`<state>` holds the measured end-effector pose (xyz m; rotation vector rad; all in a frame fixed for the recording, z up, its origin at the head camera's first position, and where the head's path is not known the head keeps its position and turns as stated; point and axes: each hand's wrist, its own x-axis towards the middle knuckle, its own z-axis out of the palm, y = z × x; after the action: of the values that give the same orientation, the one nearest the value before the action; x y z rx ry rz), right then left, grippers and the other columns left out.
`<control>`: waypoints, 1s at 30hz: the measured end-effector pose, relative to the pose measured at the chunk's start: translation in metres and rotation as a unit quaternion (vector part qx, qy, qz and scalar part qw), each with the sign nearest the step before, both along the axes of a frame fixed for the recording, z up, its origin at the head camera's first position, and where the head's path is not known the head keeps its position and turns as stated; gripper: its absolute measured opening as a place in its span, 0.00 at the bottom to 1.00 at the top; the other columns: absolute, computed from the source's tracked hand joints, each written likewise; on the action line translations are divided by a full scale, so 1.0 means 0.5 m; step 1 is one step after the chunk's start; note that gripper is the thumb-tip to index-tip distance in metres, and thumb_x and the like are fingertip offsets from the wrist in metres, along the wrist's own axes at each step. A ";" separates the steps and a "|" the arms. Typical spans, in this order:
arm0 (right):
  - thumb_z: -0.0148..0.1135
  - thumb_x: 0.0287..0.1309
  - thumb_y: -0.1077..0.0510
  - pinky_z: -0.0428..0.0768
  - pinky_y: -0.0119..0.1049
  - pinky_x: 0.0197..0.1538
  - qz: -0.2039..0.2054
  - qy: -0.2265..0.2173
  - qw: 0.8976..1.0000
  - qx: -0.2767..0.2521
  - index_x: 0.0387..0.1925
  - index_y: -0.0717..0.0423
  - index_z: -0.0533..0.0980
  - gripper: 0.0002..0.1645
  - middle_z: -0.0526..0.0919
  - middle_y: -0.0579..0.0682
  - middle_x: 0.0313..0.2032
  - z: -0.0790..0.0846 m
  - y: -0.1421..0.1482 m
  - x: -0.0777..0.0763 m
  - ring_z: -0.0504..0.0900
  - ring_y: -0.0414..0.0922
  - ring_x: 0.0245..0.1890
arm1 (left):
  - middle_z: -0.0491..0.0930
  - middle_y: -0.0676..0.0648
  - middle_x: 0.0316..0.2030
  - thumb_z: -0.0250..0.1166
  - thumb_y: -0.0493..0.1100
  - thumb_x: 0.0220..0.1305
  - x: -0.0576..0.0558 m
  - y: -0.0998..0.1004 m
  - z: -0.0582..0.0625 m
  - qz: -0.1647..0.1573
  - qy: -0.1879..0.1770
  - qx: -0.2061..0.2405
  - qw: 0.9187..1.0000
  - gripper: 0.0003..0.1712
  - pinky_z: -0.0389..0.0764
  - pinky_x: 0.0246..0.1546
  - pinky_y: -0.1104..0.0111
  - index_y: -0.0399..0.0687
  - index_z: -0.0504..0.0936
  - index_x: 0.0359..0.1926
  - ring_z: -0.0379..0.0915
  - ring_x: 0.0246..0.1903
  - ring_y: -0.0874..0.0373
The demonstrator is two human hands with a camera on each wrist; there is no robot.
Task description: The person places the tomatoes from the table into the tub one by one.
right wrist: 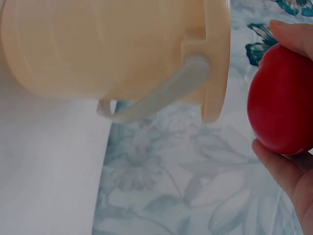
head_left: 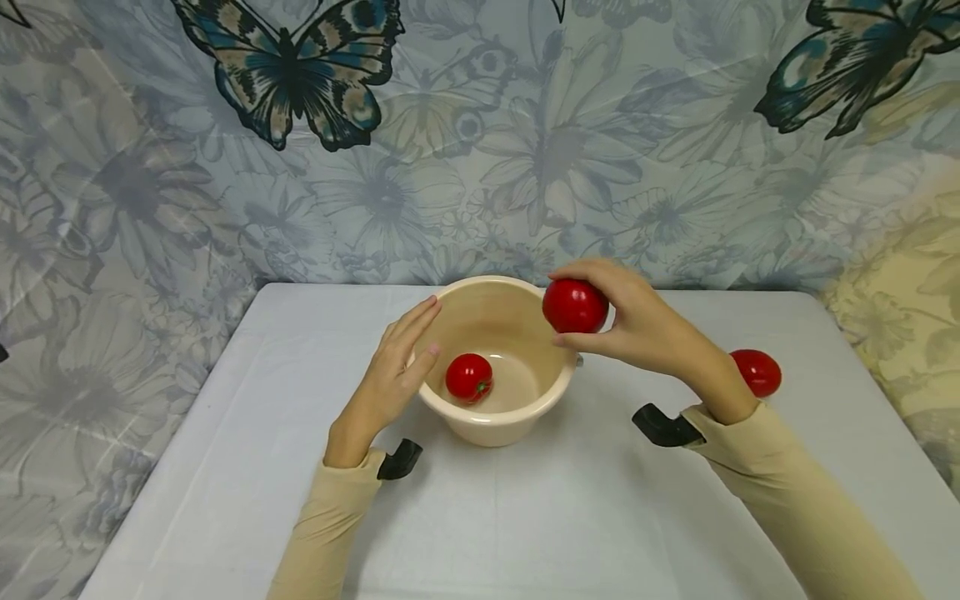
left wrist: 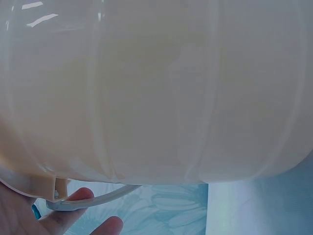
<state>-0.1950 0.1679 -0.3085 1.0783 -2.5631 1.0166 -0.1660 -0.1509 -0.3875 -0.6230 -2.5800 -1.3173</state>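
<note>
A cream plastic bucket (head_left: 495, 429) stands upright on the table, with one red tomato (head_left: 468, 377) lying inside it. My left hand (head_left: 384, 375) rests at the bucket's left rim, fingers extended and the thumb over the edge. Beside those fingers, the left wrist view shows part of the grey bucket handle (left wrist: 102, 199). My right hand (head_left: 637, 321) pinches a second red tomato (head_left: 575, 305) between thumb and fingers, just above the right rim. In the right wrist view this tomato (right wrist: 281, 100) is apart from the bucket wall (right wrist: 98, 49).
A third red tomato (head_left: 757, 372) lies on the white-covered table (head_left: 540, 517) at the right, partly behind my right wrist. Behind the table hangs a cloth backdrop (head_left: 555, 167) with flowers and butterflies. The handle (right wrist: 161, 95) hangs along the bucket's outside.
</note>
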 end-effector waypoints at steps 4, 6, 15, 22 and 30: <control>0.80 0.45 0.60 0.84 0.42 0.51 0.018 -0.012 1.000 -0.005 0.60 0.56 0.74 0.39 0.79 0.51 0.55 0.005 -0.017 -0.002 0.77 0.46 0.55 | 0.58 0.54 0.76 0.51 0.47 0.74 0.002 -0.001 -0.002 0.001 0.003 0.004 1.000 0.30 0.55 0.74 0.49 0.50 0.63 0.74 0.53 0.74 0.52; 0.80 0.45 0.60 0.84 0.40 0.52 0.022 -0.014 1.000 -0.006 0.60 0.56 0.74 0.38 0.79 0.51 0.55 0.006 -0.024 -0.001 0.77 0.46 0.54 | 0.58 0.53 0.76 0.51 0.46 0.74 0.001 -0.001 -0.002 -0.001 0.006 0.004 1.000 0.30 0.55 0.74 0.49 0.49 0.63 0.74 0.52 0.74 0.52; 0.79 0.46 0.58 0.83 0.41 0.53 0.048 -0.027 0.998 0.000 0.59 0.55 0.74 0.37 0.79 0.50 0.53 0.000 -0.052 -0.002 0.77 0.45 0.54 | 0.58 0.52 0.76 0.51 0.46 0.73 -0.002 -0.001 -0.002 -0.006 0.011 0.006 1.000 0.30 0.54 0.75 0.49 0.48 0.63 0.74 0.51 0.75 0.51; 0.78 0.47 0.55 0.84 0.43 0.54 0.056 -0.064 0.996 0.017 0.61 0.55 0.72 0.39 0.78 0.50 0.56 -0.005 -0.076 -0.005 0.77 0.46 0.55 | 0.58 0.52 0.76 0.51 0.46 0.73 -0.002 -0.002 -0.001 -0.003 0.011 0.005 1.000 0.30 0.54 0.75 0.49 0.49 0.64 0.74 0.52 0.75 0.51; 0.78 0.48 0.55 0.83 0.43 0.55 0.073 -0.085 0.993 0.034 0.63 0.57 0.72 0.40 0.77 0.51 0.57 -0.019 -0.099 -0.010 0.78 0.47 0.56 | 0.59 0.52 0.75 0.52 0.45 0.73 -0.002 -0.002 -0.003 -0.002 0.014 0.005 1.000 0.30 0.56 0.74 0.50 0.48 0.64 0.74 0.55 0.73 0.51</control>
<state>-0.2001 0.1185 -0.3181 1.2644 -2.7040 1.1069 -0.1672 -0.1518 -0.3889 -0.6415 -2.5485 -1.3132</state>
